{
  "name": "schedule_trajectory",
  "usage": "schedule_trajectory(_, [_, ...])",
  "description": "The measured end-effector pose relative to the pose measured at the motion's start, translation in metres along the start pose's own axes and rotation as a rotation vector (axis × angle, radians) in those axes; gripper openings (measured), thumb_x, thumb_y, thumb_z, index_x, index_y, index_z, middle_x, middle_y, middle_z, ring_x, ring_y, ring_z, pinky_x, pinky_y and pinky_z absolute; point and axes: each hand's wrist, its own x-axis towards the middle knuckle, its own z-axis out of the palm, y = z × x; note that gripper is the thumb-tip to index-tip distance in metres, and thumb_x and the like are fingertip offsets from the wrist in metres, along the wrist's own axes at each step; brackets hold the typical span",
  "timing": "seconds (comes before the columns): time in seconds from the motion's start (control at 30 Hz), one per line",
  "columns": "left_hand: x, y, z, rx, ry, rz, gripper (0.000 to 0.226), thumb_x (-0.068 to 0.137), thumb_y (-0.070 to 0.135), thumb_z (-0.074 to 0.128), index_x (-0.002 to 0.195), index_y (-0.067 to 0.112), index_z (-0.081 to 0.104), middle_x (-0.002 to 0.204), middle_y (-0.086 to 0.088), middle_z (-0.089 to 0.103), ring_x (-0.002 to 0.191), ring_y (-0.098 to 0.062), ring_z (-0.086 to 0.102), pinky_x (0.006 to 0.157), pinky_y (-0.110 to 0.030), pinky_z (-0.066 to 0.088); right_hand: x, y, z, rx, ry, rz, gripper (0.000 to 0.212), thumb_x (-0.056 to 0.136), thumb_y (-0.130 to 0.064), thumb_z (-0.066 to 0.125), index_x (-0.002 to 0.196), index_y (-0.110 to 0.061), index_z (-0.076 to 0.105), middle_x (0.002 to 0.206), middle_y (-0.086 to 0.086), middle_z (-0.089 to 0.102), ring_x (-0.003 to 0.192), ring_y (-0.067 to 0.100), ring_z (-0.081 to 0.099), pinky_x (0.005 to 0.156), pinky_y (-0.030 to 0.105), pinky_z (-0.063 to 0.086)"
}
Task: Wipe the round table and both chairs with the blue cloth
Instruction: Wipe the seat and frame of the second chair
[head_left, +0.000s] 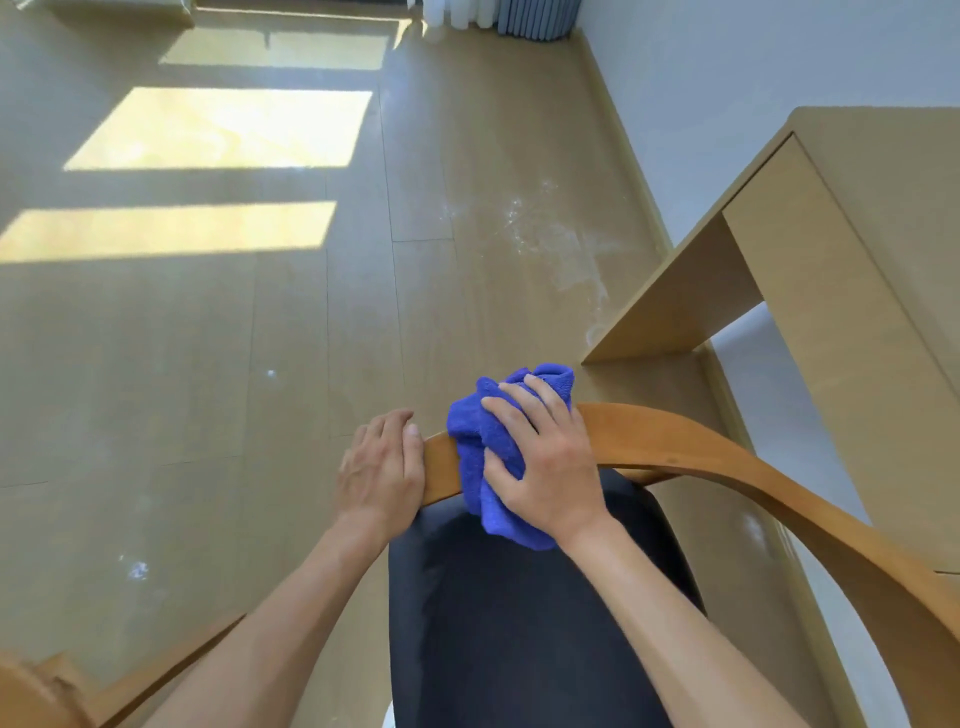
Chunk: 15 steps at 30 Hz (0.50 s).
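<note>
The blue cloth (488, 457) is bunched over the curved wooden rail (691, 452) of a chair, directly under the right hand (545, 467), with folds spilling out past the fingertips and a loose tail hanging below the heel of the palm toward the dark seat (519, 623). That hand lies on top of the cloth with fingers spread and bent over the wad, pressing it onto the rail and gripping it lightly. The left hand (382, 467) sits just beside the cloth, at the rail's end, its fingers curled over the wood to steady the chair.

The likely trouble is the bunching: with so much cloth wadded up, only a small patch probably meets the wood, so a stroke along the rail could leave strips untouched. The hanging tail could also drag or catch on the seat edge. If the left hand eases off, the chair may shift or swivel under the push.

Beyond the right hand stands a pale wooden desk (857, 260), near the rail's curve; a wide sweep could knock it. The floor (260, 338) beyond the hands shows white smudges. The round table is not clearly in view.
</note>
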Motion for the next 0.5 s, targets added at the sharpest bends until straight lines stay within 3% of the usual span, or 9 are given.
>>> schedule_trajectory(0.1, [0.001,-0.004,0.0,-0.051,-0.029,-0.013,0.049,0.096,0.039,0.022,0.126,0.016,0.053,0.125,-0.002,0.057,0.116,-0.02,0.047,0.095,-0.035,0.036,-0.015,0.06,-0.028,-0.101,0.056,0.166,0.05,0.08,-0.037,0.051,0.12,-0.011,0.066,0.135,0.015,0.055,0.13,0.038,0.046,0.1,0.056,0.04])
schedule_trajectory(0.2, [0.0,-0.002,-0.001,-0.181,-0.06,-0.029,0.053,0.092,0.043,0.019,0.125,0.021,0.053,0.122,0.004,0.057,0.116,-0.016,0.046,0.092,-0.03,0.033,-0.034,0.099,-0.051,-0.147,0.125,0.556,0.067,0.077,-0.056,0.042,0.127,-0.016,0.062,0.142,0.023,0.041,0.132,0.043,0.036,0.108,0.057,0.03])
schedule_trajectory(0.27, [0.002,-0.001,-0.005,-0.345,-0.1,-0.108,0.056,0.09,0.049,0.017,0.129,0.026,0.051,0.123,0.01,0.055,0.12,-0.014,0.044,0.097,-0.031,0.032,-0.034,0.091,-0.048,-0.101,0.193,0.717,0.075,0.074,-0.063,0.041,0.128,-0.015,0.061,0.14,0.024,0.041,0.131,0.044,0.036,0.109,0.056,0.028])
schedule_trajectory(0.4, [0.005,0.0,-0.011,-0.634,-0.181,-0.281,0.051,0.1,0.055,0.018,0.136,0.031,0.046,0.128,0.01,0.053,0.126,-0.015,0.042,0.111,-0.047,0.031,-0.013,0.024,-0.016,-0.064,0.223,0.543,0.063,0.076,-0.056,0.057,0.118,-0.011,0.066,0.133,0.025,0.049,0.126,0.046,0.042,0.107,0.054,0.032])
schedule_trajectory(0.5, [0.006,0.006,-0.016,-0.942,-0.128,-0.422,0.052,0.101,0.05,0.022,0.131,0.018,0.049,0.121,-0.001,0.058,0.115,-0.016,0.054,0.099,-0.033,0.042,-0.001,-0.056,0.024,0.054,0.155,0.327,0.046,0.073,-0.043,0.067,0.111,-0.017,0.069,0.132,0.018,0.053,0.129,0.041,0.044,0.108,0.054,0.033])
